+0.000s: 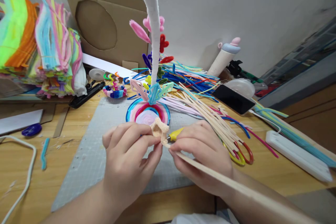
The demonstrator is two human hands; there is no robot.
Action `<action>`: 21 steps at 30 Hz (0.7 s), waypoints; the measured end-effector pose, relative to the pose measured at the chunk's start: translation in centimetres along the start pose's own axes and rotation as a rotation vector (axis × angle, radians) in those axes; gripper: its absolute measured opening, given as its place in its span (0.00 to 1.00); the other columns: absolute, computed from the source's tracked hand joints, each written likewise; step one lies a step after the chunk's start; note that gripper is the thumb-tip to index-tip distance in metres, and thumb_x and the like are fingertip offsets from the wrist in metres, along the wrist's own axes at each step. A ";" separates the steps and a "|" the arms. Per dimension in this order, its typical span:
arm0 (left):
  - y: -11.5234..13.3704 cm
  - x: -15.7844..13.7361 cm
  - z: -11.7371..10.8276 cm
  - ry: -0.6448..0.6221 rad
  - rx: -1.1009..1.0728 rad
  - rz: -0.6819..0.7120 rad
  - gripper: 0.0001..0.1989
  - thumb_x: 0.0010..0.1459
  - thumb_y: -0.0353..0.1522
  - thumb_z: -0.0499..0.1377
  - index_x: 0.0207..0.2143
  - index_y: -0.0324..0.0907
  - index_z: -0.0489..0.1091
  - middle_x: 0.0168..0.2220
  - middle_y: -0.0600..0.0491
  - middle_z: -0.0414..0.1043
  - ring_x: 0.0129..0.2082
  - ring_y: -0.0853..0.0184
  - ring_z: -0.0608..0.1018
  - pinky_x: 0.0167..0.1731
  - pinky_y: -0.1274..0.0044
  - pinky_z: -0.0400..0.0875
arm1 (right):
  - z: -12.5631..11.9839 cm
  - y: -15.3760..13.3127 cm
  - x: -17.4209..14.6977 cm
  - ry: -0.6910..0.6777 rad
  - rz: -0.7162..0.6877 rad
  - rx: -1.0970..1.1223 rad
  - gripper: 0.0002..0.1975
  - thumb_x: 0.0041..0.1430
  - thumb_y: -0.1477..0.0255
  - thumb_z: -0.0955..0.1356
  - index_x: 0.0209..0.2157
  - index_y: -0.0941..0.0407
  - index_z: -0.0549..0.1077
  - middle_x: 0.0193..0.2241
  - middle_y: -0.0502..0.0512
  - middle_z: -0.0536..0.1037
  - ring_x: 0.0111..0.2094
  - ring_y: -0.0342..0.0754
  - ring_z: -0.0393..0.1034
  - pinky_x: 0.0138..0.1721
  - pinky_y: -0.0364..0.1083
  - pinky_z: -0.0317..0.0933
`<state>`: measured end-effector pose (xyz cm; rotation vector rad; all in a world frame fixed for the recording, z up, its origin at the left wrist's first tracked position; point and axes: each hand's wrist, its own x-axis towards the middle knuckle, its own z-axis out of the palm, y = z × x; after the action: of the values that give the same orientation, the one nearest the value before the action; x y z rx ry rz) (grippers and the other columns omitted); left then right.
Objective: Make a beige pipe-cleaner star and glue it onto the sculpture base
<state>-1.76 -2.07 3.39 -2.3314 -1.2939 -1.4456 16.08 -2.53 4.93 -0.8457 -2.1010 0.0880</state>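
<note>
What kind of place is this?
Likely a craft workspace: bundled pipe cleaners, a gray cutting mat, and a beige fuzzy strip pinched in the left hand and right hand.

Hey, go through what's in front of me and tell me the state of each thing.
Left hand, pinching the folded end of the beige strip
Beige strip, folded at one end, unfolded past the right hand
Right hand, pinching the strip beside the folds
Yellow-handled tool, mostly hidden by the right hand
Phone, screen dark
Bottle, lid on
Cutting mat, flat, partly covered
</note>
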 end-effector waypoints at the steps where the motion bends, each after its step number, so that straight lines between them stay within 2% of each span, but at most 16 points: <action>1: 0.0 0.0 0.0 -0.002 -0.001 0.010 0.06 0.50 0.25 0.63 0.26 0.44 0.70 0.29 0.54 0.75 0.33 0.63 0.74 0.34 0.67 0.61 | -0.1 0.0 0.1 0.008 0.015 -0.003 0.06 0.53 0.80 0.68 0.32 0.55 0.71 0.28 0.52 0.78 0.30 0.46 0.72 0.33 0.48 0.57; 6: -0.2 0.0 0.0 -0.030 -0.003 0.079 0.06 0.50 0.24 0.63 0.27 0.44 0.70 0.30 0.55 0.76 0.33 0.64 0.74 0.35 0.68 0.61 | -0.3 0.1 0.4 -0.007 0.092 0.051 0.06 0.53 0.80 0.69 0.31 0.55 0.71 0.28 0.51 0.78 0.31 0.46 0.72 0.34 0.48 0.59; 13: -0.1 0.2 0.1 -0.037 -0.008 0.087 0.06 0.50 0.25 0.63 0.26 0.43 0.71 0.29 0.54 0.76 0.32 0.64 0.74 0.35 0.68 0.60 | -0.1 0.6 0.5 -0.031 0.246 0.326 0.06 0.52 0.81 0.68 0.31 0.55 0.71 0.28 0.52 0.76 0.33 0.47 0.72 0.38 0.49 0.63; 21: 0.0 0.1 0.2 -0.032 -0.028 0.121 0.06 0.49 0.24 0.64 0.26 0.42 0.71 0.29 0.54 0.77 0.32 0.65 0.74 0.34 0.70 0.60 | -0.1 0.9 0.3 -0.042 0.240 0.249 0.07 0.52 0.81 0.69 0.30 0.55 0.69 0.28 0.50 0.74 0.33 0.45 0.70 0.38 0.48 0.60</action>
<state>-1.59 -1.89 3.34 -2.4145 -1.1247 -1.4035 16.53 -1.69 4.92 -0.9448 -1.9675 0.4881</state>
